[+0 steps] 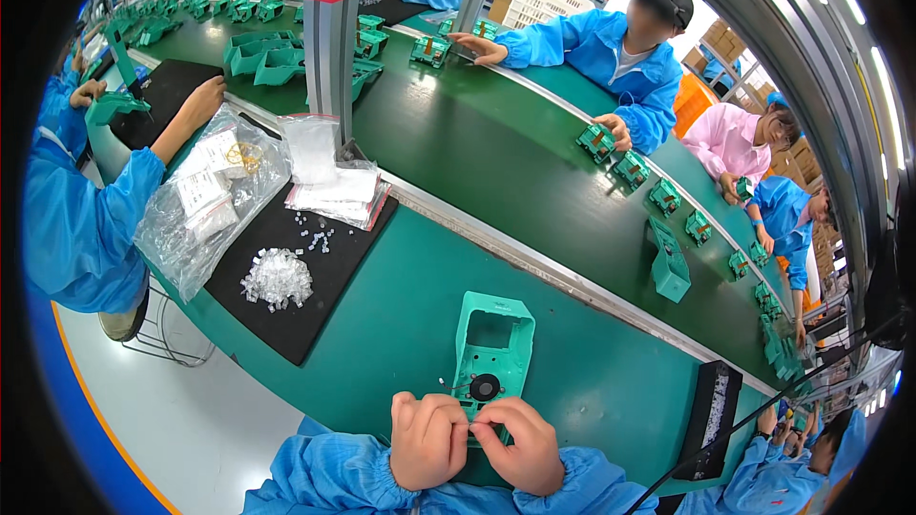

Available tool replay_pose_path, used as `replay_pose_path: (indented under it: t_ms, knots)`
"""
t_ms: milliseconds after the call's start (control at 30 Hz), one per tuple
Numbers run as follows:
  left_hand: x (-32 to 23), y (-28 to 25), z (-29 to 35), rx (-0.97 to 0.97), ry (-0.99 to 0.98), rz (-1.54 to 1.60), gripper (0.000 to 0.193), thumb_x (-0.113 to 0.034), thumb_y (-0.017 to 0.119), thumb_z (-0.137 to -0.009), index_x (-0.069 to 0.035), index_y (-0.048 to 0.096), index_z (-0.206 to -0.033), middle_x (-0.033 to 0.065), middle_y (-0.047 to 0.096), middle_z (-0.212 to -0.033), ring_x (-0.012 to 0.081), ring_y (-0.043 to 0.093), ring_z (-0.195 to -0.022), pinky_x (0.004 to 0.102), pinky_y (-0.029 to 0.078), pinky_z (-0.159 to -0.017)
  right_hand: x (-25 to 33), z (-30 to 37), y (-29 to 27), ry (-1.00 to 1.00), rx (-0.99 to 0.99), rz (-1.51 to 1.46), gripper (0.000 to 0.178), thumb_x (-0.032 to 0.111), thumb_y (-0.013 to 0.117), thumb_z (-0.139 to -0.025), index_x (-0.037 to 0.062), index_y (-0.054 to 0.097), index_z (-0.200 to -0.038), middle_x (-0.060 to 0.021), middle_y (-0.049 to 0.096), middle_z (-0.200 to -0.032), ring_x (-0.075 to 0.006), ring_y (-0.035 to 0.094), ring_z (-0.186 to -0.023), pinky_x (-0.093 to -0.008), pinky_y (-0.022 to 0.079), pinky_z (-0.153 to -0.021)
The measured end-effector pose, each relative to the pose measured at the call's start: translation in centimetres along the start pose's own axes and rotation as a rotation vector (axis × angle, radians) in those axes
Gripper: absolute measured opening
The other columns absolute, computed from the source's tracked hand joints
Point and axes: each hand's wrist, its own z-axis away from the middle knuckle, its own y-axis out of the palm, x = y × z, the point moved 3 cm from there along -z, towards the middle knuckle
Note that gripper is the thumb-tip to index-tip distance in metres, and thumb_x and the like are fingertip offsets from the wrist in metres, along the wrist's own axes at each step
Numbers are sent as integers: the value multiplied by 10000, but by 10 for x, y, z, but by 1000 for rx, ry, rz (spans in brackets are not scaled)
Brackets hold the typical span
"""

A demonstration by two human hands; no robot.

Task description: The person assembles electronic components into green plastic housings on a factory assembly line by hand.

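Note:
In front of me on the bench lies a green plastic housing point(520, 324) with a large rectangular opening at its far end. A small round black speaker point(485, 386) with thin leads sits in its near half. Over the housing's near end, my left hand point(429, 439) and my right hand point(522, 443) meet, thumbs and fingertips pinched together. Something tiny and pale may be between the fingertips, too small to name. To the left, a pile of small clear plastic pieces point(277, 278) rests on a black mat point(286, 334), with a few loose ones beside it.
White packets point(329, 186) and a clear plastic bag point(205, 205) lie left of a metal post point(329, 57). Beyond a metal rail, a conveyor point(534, 200) carries green parts point(668, 262). A long black tray point(711, 420) stands at right. Co-workers point(620, 67) sit around.

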Motion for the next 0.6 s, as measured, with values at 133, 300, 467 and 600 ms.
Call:
replay_pose_path:
  t_ms: [133, 300, 467, 600]
  knots:
    - [4, 0, 2, -23, -19, 34, 128, -17, 569, -676, -64, 488, -764, 52, 525, -768, 214, 440, -659, 350, 304, -647, -2, 2, 8, 157, 1, -182, 135, 33, 674, -692, 20, 576, -784, -87, 591, -767, -243, 569, -688, -300, 472, -617]
    - [10, 3, 7, 3, -23, 139, 113, -46, 585, -705, -70, 514, -789, 36, 551, -797, 206, 441, -677, 343, 306, -649, -10, -2, 6, -20, -15, -32, 124, 46, 669, -687, 48, 575, -769, -60, 586, -771, -241, 543, -702, -315, 437, -635]
    - [10, 1, 9, 56, -58, 132, 99, -87, 602, -721, -92, 533, -793, 9, 553, -810, 190, 443, -682, 334, 313, -665, -9, -11, 0, -145, 119, 165, 125, 123, 662, -705, 92, 577, -791, -25, 573, -807, -216, 525, -748, -318, 404, -649]
    - [11, -4, 8, 85, -15, 142, 82, -112, 603, -733, -103, 548, -794, -10, 549, -815, 178, 438, -685, 323, 311, -670, -1, -16, -10, -215, 250, 225, 127, 126, 657, -700, 102, 576, -795, -3, 574, -819, -198, 526, -749, -311, 392, -648]
